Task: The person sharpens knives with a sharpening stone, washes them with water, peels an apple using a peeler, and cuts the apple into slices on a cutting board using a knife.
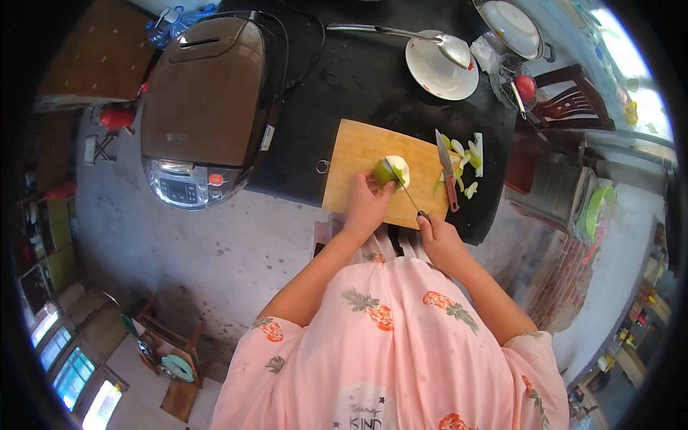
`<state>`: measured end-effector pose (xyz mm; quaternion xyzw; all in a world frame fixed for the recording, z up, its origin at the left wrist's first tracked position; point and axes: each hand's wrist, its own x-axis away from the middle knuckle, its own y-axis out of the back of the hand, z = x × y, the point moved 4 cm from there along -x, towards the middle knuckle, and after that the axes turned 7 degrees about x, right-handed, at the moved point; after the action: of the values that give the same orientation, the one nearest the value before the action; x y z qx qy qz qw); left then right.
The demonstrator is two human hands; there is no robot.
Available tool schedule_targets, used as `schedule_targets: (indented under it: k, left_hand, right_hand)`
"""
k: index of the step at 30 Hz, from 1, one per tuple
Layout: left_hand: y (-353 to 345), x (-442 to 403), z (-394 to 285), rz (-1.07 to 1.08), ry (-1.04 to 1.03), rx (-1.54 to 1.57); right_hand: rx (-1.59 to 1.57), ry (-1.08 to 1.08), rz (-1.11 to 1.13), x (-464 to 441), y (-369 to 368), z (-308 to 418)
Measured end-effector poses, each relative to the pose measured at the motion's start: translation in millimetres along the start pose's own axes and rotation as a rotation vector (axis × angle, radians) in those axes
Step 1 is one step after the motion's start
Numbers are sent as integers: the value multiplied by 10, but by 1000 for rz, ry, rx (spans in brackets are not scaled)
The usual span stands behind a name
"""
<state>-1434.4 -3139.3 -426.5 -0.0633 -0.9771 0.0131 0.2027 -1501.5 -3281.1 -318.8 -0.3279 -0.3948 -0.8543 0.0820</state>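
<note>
My left hand [368, 201] is closed around a round green fruit or vegetable [385, 172] on the wooden cutting board [349, 147]. Its right part is pale where the skin is off; I cannot tell its exact kind. In my right hand [438, 240] is the dark handle of a kitchen knife [408, 196], whose thin blade slants up and left across the green piece. A second knife with a brown handle [450, 188] lies along the board's right edge. Green and white peelings [470, 159] are scattered just beyond it on the black table.
A large brown rice cooker [208, 93] stands to the left, its cord [319, 57] running over the table. Behind the board, a metal ladle [454, 50] rests across a white plate [441, 79]. A lidded pot [510, 27] and a wooden chair [571, 97] are at the far right.
</note>
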Motion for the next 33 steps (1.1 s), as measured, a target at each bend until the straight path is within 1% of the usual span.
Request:
schedule_targets:
  k: [5,8,11,14,17,20,23,26,29,32,33]
  left_hand:
    - [-10,-43,-124,5,-30,-42]
    - [-6,-24,-221,9,-10,-86]
    - [-11,-61,-217,26,21,-56]
    - [4,-98,-125,45,0,-57]
    - [-9,-65,-133,28,-9,-82]
    - [-9,-85,-86,33,-19,-120]
    - [-26,-63,-168,56,-19,-61]
    - [-55,-40,-120,28,-43,-112]
    - [-20,-104,-174,58,18,-158]
    - [-6,-100,-198,91,66,-66]
    - [11,-101,-201,99,68,-90]
  right_hand:
    - [-5,36,-42,-305,-243,-211]
    - [-35,102,-109,-399,-372,-290]
    - [-57,106,-96,-421,-365,-299]
    - [-59,92,-31,-338,-241,-223]
    - [-75,-36,61,-83,-96,-156]
    - [-95,-1,35,-171,-251,-342]
    - [-124,63,-34,-384,-419,-419]
    - [-70,70,-68,-644,-506,-465]
    - [-46,138,-139,-517,-521,-564]
    - [-85,26,-69,-155,-488,-707]
    - [-56,7,-62,-75,-542,-832]
